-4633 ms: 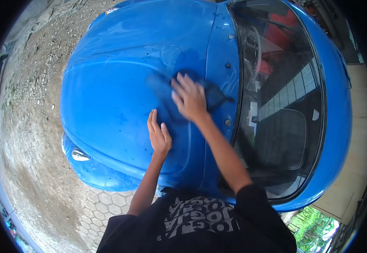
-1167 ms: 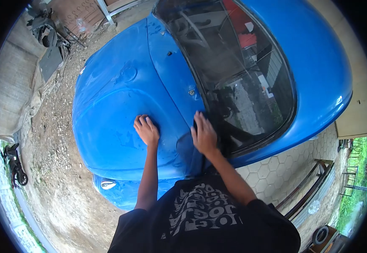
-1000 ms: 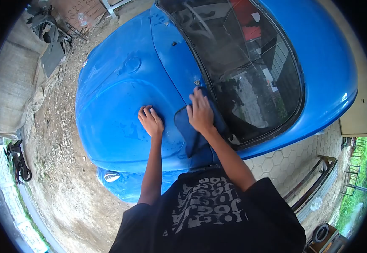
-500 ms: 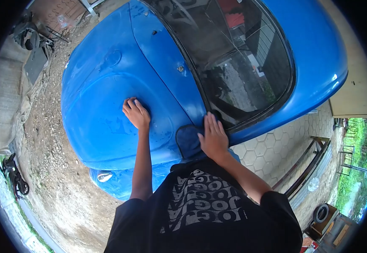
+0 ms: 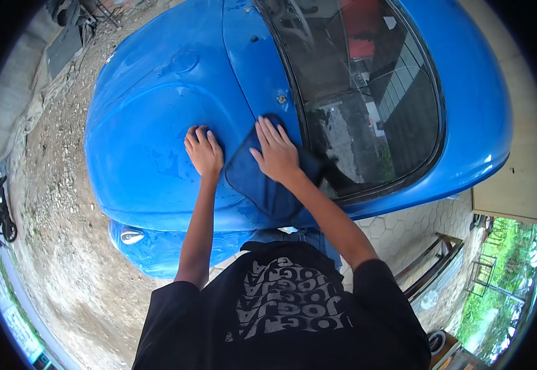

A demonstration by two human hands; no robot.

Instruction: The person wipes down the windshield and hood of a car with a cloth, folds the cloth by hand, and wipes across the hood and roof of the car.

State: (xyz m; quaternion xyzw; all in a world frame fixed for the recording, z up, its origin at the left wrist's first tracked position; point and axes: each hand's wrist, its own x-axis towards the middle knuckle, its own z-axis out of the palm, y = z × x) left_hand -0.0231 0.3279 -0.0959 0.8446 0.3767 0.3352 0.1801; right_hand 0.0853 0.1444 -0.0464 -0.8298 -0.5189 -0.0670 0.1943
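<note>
Flat on a dark blue cloth [image 5: 244, 172], my right hand [image 5: 276, 151] has its fingers stretched out and its thumb apart. The cloth lies spread on the blue car's hood [image 5: 139, 129], over the seam below the windshield [image 5: 367, 135]. To the left, my left hand [image 5: 205, 151] rests on the bare hood, with nothing visible in it. Its fingers are slightly bent and touch the paint; the palm side is hidden. Smudges or wet marks show on the paint near that hand.
A headlight [image 5: 131, 237] sits at the car's front corner. Stony ground [image 5: 53, 197] runs along the left, with a motorcycle [image 5: 0, 213] farther off. Hexagonal paving [image 5: 398, 228] and a long dark frame [image 5: 432, 265] lie at the right, by a cabinet-like panel [image 5: 509, 179].
My right hand has moved up and left from beside the windshield corner onto the hood, with the cloth under it. My left hand stays on the hood. The camera view has shifted slightly.
</note>
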